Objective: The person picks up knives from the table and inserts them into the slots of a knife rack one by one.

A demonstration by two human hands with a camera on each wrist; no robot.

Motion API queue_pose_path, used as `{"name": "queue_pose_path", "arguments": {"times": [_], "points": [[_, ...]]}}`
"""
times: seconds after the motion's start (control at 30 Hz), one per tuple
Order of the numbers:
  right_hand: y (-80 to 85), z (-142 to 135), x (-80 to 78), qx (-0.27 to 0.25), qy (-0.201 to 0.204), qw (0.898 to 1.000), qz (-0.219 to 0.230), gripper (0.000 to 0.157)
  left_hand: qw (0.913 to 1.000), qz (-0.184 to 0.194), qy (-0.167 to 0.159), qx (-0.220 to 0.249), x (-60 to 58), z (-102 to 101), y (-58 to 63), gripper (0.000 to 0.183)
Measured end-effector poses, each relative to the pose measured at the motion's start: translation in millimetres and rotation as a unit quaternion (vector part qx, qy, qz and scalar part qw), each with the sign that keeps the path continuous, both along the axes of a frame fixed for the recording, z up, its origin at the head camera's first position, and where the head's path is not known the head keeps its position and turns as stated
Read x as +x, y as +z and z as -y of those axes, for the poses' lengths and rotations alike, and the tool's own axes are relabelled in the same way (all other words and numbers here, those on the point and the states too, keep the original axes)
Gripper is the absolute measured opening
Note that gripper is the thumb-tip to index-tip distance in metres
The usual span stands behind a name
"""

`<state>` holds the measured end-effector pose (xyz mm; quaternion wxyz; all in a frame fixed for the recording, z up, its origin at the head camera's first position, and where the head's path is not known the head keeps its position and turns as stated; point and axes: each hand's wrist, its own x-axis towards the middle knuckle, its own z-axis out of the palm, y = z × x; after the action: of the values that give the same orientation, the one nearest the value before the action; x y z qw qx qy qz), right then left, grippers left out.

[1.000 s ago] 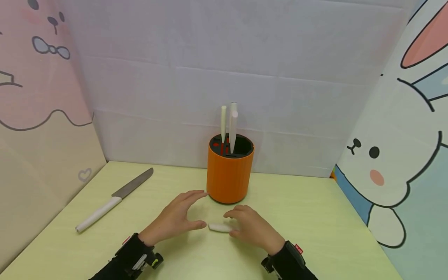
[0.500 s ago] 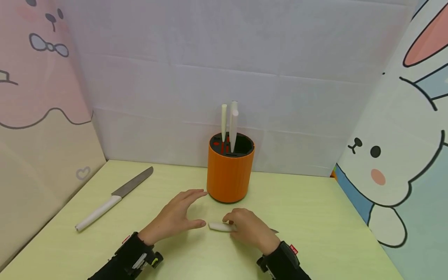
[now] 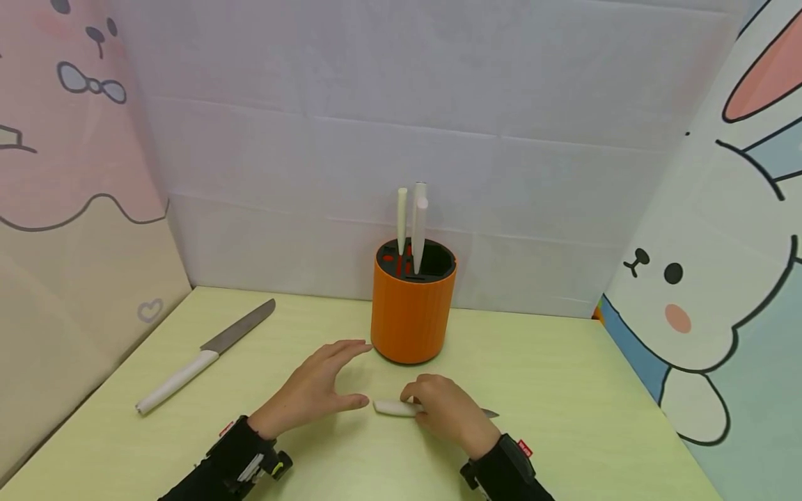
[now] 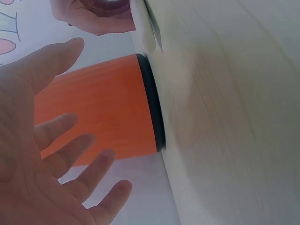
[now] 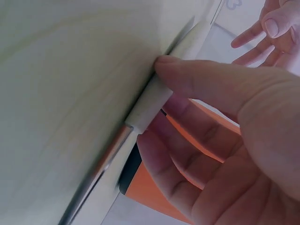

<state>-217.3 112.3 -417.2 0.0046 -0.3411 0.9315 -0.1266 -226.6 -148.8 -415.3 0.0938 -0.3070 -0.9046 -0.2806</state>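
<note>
A small knife [image 3: 391,408] with a white handle lies on the table, its handle end towards the left and its blade tip showing past my right hand [image 3: 447,412]. In the right wrist view the thumb [image 5: 187,77] presses on the knife's handle [image 5: 149,105], and the curled fingers meet it from the other side near the blade. My left hand [image 3: 316,386] is held just left of the handle end, thumb and fingers spread, holding nothing. Behind both hands stands an orange knife block [image 3: 410,320] with a black slotted top, which the left fingertips overlap slightly in the head view.
Several white knife handles [image 3: 418,226] stick up from the block. A larger knife [image 3: 178,381] with a white handle lies at the left, blade pointing to the back. Pale wooden table [image 3: 539,390] surrounds the hands, with a white sheet [image 3: 269,167] behind and cartoon-printed sides.
My right hand has shifted slightly left and down and its fingers have closed on the small knife's handle; the blade tip now shows. The left hand has stayed in place.
</note>
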Motion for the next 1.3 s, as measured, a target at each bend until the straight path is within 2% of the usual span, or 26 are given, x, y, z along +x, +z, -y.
{"name": "queue_pose_path", "arguments": {"times": [0.3, 0.53, 0.73, 0.87, 1.03, 1.3], "points": [[5.1, -4.6, -1.8, -0.017, 0.006, 1.000, 0.000, 0.023, 1.0000, 0.001, 0.005, -0.005, 0.2, -0.1, 0.1, 0.079], [19.7, -14.0, -3.4, -0.068, -0.002, 0.997, 0.025, 0.025, 0.9999, 0.000, 0.010, -0.007, -0.1, -0.1, 0.0, 0.080], [36.4, -21.3, -1.2, -0.120, 0.004, 0.993, 0.019, 0.028, 0.9999, -0.002, 0.011, -0.006, -0.2, 0.0, -0.7, 0.079], [46.5, -26.2, 1.7, -0.175, 0.018, 0.984, 0.008, 0.032, 0.9999, 0.009, 0.008, -0.002, 0.8, 0.7, -1.2, 0.078], [56.3, -30.9, 2.8, -0.249, 0.042, 0.968, -0.001, 0.035, 0.9998, 0.017, 0.006, 0.005, 2.1, 0.9, -1.2, 0.077], [68.2, -34.2, 4.9, -0.332, 0.012, 0.943, -0.007, 0.038, 0.9998, 0.018, 0.005, 0.005, 2.6, 0.7, -0.8, 0.077]]}}
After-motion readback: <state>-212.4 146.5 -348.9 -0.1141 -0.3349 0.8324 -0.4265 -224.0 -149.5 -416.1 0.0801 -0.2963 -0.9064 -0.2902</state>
